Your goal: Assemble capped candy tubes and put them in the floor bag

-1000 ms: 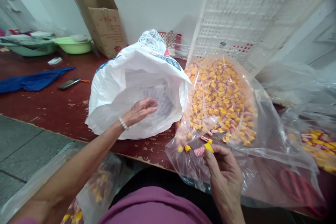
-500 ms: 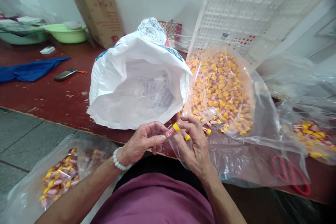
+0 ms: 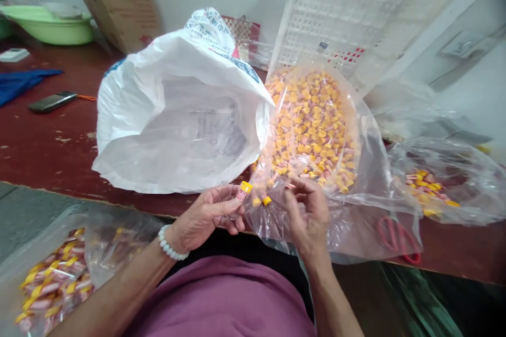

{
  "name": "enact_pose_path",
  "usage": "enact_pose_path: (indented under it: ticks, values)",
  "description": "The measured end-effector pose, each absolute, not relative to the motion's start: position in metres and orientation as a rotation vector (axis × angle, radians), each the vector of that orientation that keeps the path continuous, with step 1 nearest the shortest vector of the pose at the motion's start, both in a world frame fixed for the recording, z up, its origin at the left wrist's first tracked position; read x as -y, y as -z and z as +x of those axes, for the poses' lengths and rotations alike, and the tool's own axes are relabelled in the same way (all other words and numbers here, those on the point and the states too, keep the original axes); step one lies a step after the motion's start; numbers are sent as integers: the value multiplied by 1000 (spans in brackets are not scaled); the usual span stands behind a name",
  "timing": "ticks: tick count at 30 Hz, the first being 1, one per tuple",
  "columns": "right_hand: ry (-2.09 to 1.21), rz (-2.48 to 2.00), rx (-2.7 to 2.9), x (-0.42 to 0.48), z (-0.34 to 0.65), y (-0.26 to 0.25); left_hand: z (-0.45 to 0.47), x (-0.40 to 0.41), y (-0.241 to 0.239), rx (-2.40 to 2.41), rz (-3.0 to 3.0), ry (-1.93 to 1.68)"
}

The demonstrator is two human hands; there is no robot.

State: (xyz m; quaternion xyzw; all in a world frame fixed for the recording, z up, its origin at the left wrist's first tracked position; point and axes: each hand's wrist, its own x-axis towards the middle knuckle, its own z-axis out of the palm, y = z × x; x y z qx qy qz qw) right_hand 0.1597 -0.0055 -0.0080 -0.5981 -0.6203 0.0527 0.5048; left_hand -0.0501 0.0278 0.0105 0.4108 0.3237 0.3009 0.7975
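Between the thumb and fingers of my left hand (image 3: 215, 210) is a small clear tube with a yellow cap (image 3: 242, 192) and a pink-red patterned wrapping, cap end up. My right hand (image 3: 310, 210) is to its right, over the edge of a clear plastic bag. Its thumb and fingers are curled together; a small reddish bit shows at the tips, too little to name. Two yellow-capped pieces (image 3: 261, 200) lie between the hands. Beyond, a large heap of yellow-capped pieces (image 3: 316, 126) fills the bag. A white sack (image 3: 130, 116) gapes behind my left hand, clear tubes inside it.
Red scissors (image 3: 397, 239) lie under plastic at the right table edge. A smaller bag of capped pieces (image 3: 429, 189) is further right, another (image 3: 55, 274) low at left. A phone (image 3: 53, 101), blue cloth (image 3: 23, 84), green basin (image 3: 51, 26) and carton (image 3: 122, 5) stand left.
My right hand has moved away from the tube, toward the right, fingers curling. The tube stays in my left hand, now more upright. The whole view has shifted right.
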Motion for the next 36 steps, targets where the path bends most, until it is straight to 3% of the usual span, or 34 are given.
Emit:
enact_pose_path:
  ticks: [4, 8, 14, 19, 31, 36]
  values:
    - [101, -1778, 1596, -16, 212, 46, -49, -27, -8, -633, 832, -615]
    - [90, -1827, 1680, -25, 229, 70, -46, -24, -5, -647, 850, -599]
    - [-132, -1507, 1582, 8, 190, 16, -44, -18, -7, -757, 1110, -596]
    - [-129, -1236, 1928, 28, 149, -24, -39, -11, -21, -923, 1478, -471]
    - [-290, -1260, 1918, 34, 141, -19, -34, -10, -17, -906, 1672, -531]
    - [-4, -1138, 2048, 39, 126, -9, -32, -8, -12, -850, 1662, -579]
